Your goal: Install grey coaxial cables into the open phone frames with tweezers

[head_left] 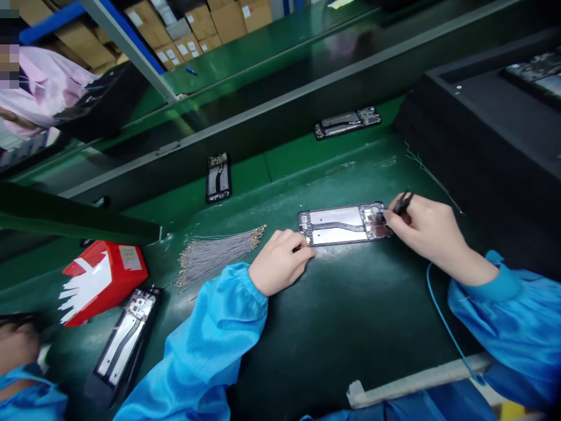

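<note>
An opened phone (336, 225) lies on the green bench in front of me, its circuit boards and silver inner plate exposed. My left hand (280, 260) is closed at its lower left corner, thumb and fingers gripping the edge. Black tweezers (403, 202) are pinched in my right hand (432, 231), over the board at the phone's right end; the tips are hard to make out. Left of my left hand lies a bundle of thin grey cables (219, 251) with gold-coloured ends.
More opened phones lie around: one (218, 177) and another (348, 123) on the belt behind, one (127, 339) at lower left. Beside it is a red box (127, 266) with white strips. A black tray (473, 134) stands right. A co-worker's hand (17, 345) shows far left.
</note>
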Motion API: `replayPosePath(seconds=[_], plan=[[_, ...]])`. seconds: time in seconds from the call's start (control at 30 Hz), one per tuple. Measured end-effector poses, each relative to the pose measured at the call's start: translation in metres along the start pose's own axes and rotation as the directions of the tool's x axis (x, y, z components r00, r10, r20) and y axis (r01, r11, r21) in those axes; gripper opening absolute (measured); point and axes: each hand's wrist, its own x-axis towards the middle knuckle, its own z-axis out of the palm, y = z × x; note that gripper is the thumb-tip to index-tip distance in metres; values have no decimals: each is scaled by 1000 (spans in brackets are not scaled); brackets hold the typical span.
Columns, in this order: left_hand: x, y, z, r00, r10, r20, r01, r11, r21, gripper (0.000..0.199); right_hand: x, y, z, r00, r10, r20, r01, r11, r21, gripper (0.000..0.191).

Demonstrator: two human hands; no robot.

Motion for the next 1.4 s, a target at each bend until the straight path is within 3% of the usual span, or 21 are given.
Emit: replayPosePath(seconds=[0.13, 0.27, 0.43, 0.8, 1.4], plan=[[5, 6, 2, 999, 17, -49, -8, 982, 187, 20, 3, -19, 10, 988, -129, 86, 110, 974, 199, 13], [10, 7, 3, 995, 76, -69, -58, 972, 227, 17, 1, -29, 11, 966, -233, 116, 164, 892, 422, 9], [23, 11, 10, 984, 154, -88, -132, 967, 220, 17, -9, -33, 9, 967, -214, 137, 93, 800, 592, 7], [29, 20, 13, 970, 97, -224, -65, 987, 144, 16, -11, -37, 10, 970, -164, 180, 15, 776, 630, 7], [28, 20, 17, 974, 80, -211, -54, 991, 123, 16, -11, -38, 9, 964, -177, 198, 17, 785, 620, 7]])
